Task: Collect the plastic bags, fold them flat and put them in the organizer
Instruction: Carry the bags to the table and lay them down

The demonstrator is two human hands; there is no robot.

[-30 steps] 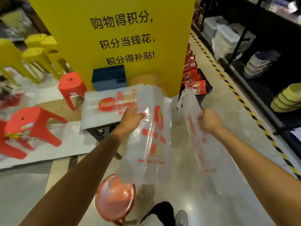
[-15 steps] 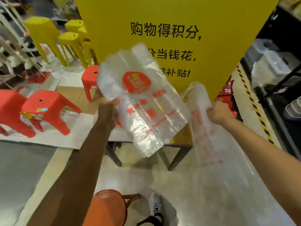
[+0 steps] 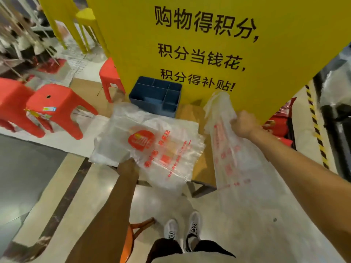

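A clear plastic bag with a red logo [image 3: 152,147] lies spread over other clear bags on the small wooden table [image 3: 201,164]. My left hand [image 3: 128,167] grips its near edge at the table's front. My right hand [image 3: 242,124] holds a second clear bag with red print [image 3: 228,160] near its top; that bag hangs down past the table's right side toward the floor. The blue organizer [image 3: 155,95], with several open compartments, stands at the back of the table against the yellow sign.
A large yellow sign [image 3: 199,44] rises behind the table. Red plastic stools [image 3: 53,109] and yellow stools [image 3: 83,18] stand to the left. A round orange stool [image 3: 129,242] is by my feet. Yellow-black floor tape [image 3: 316,130] and dark shelving run along the right.
My left hand has swung the logo bag down from the air onto the table. The right hand still holds its hanging bag. The view has tilted down toward the table.
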